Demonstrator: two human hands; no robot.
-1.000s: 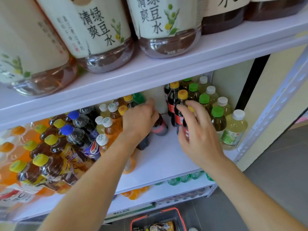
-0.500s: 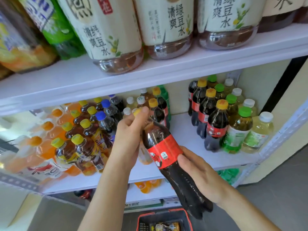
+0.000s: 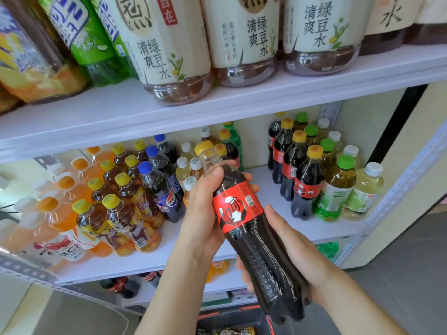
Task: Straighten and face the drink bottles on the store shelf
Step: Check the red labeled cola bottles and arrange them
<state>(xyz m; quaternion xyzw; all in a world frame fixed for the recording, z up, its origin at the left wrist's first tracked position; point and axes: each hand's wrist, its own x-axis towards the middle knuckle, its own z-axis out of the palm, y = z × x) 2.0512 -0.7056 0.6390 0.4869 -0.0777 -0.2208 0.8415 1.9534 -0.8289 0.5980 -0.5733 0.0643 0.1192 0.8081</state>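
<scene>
Head view: 1 red-labelled dark plastic cola bottle (image 3: 239, 210) is off the white shelf (image 3: 273, 187), grasped by left hand (image 3: 205, 213) and right hand (image 3: 298, 250); placing and facing it remain, I judge.

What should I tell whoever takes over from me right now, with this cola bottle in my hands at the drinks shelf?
Left hand: grips the cola bottle around its shoulder, thumb on the front.
Right hand: holds the bottle's lower body.
Bottle: off the shelf, tilted, yellow cap toward the shelf, red label facing the camera.
Middle shelf: bare gap in the centre; the cola row stands upright just right of it.
Done: one bottle pulled out.
Left: stand it upright, probably with the cola row, label forward; then check the other rows.
</scene>
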